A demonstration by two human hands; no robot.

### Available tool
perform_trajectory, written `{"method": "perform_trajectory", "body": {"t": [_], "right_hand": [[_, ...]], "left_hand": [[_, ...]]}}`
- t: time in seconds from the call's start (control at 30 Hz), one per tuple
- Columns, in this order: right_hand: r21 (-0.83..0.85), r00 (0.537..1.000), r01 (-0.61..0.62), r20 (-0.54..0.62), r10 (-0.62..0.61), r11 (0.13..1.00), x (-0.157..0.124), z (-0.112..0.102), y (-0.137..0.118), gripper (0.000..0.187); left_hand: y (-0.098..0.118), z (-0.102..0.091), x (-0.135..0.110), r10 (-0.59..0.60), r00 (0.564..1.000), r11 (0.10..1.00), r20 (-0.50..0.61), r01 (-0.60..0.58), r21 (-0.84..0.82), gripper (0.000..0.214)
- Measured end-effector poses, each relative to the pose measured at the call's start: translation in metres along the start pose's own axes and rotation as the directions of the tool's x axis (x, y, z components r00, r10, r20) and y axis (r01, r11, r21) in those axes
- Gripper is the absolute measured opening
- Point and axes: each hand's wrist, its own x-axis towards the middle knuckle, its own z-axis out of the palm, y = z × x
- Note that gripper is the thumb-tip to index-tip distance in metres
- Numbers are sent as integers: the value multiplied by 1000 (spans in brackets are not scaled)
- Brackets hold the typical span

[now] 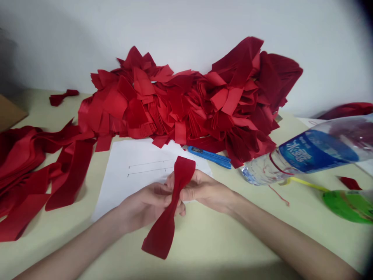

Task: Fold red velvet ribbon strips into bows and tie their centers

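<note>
A red ribbon bow (163, 230), pinched narrow at its middle, is held between both hands above the table. My left hand (148, 202) grips its waist from the left, fingers bent around it. From the other side my right hand (204, 191) presses the same waist with thumb and fingers. The bow's two wide ends fan out, one up and away, one down toward me. Parts of the fingers are hidden behind the fabric. Under the hands lies a white paper sheet (116, 171) with ruled lines, and a blue utility knife (210, 156) rests at its upper right.
A big heap of red ribbon pieces (175, 101) stands against the wall. Long red ribbon strips (67, 175) lie at left. A plastic water bottle (317, 147) lies at right, near a green object (346, 205). A small red bow (62, 97) sits at far left.
</note>
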Motion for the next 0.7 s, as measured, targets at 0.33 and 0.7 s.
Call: {"method": "perform_trajectory", "body": {"t": [0.33, 0.7], "right_hand": [[-7, 998, 59, -2, -59, 998, 0, 0, 5, 17], [-824, 859, -248, -430, -277, 509, -74, 20, -5, 10]], "left_hand": [[1, 1, 0, -10, 995, 994, -102, 22, 111, 19], [1, 8, -3, 27, 986, 989, -167, -2, 147, 13]]}}
